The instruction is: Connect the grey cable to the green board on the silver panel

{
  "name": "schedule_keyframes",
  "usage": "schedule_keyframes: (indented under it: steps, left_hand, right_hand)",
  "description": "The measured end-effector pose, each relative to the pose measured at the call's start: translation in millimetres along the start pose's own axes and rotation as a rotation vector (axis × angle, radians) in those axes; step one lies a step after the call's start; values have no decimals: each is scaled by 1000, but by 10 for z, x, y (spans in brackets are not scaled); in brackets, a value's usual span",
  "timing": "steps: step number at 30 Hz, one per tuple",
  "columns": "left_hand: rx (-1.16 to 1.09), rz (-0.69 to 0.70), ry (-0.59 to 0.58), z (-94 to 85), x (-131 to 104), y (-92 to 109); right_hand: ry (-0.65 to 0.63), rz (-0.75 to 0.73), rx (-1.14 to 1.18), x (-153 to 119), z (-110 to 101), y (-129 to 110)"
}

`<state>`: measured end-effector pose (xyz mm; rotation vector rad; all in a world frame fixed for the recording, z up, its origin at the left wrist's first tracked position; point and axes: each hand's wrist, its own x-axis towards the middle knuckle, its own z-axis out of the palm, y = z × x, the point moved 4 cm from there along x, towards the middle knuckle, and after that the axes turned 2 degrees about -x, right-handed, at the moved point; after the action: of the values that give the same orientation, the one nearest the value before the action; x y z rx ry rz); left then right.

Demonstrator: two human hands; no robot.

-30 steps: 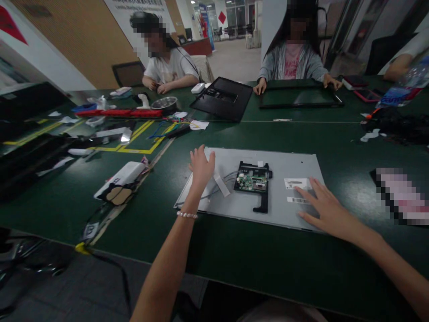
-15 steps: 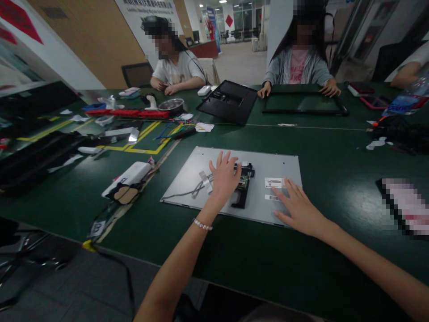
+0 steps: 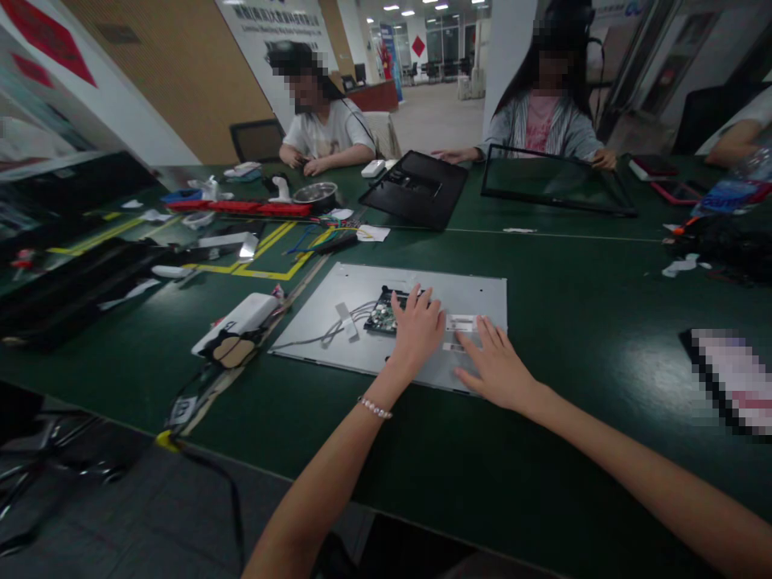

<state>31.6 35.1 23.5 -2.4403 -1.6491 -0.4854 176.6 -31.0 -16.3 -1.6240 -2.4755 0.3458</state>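
A flat silver-grey panel (image 3: 314, 301) lies on the green table in front of me. On its middle sits a black bracket with a green circuit board (image 3: 381, 315), and grey cables run from it to the left under a strip of tape (image 3: 346, 321). My left hand (image 3: 416, 331) rests over the right part of the board, fingers spread, hiding some of it. Fingers apart, my right hand (image 3: 498, 366) lies on the panel's right part beside white labels (image 3: 461, 323). Neither hand grips anything.
A white power bank (image 3: 250, 315) with cables is left of the panel. Beyond stand a black back cover (image 3: 416, 189), red tool strip (image 3: 241, 207) and metal bowl (image 3: 314, 193). Across the table a person holds a black frame (image 3: 555, 201). A phone (image 3: 732, 378) lies right.
The panel and my right hand have shifted left. The board assembly sits further left relative to my left hand, showing more circuitry. The person across has tilted the black frame up.
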Motion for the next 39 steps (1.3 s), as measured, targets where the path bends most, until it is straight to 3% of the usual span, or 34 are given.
schedule_keyframes:
  steps: [10,15,21,32,39]
  left_hand:
    - [-6,-41,-48,15,39,-85]
    - [44,-200,-28,-84,66,-261]
    - [71,-334,-246,101,-63,-532]
    - [82,-358,-180,240,219,-637]
    - [56,-348,-174,350,411,-822]
  right_hand:
    - [48,6,33,40,-13,-66]
    - [61,-3,42,28,-25,-52]
    - [40,-9,51,29,-45,-42]
    - [60,-12,59,42,-54,-40]
    - [69,-14,61,37,-63,-35]
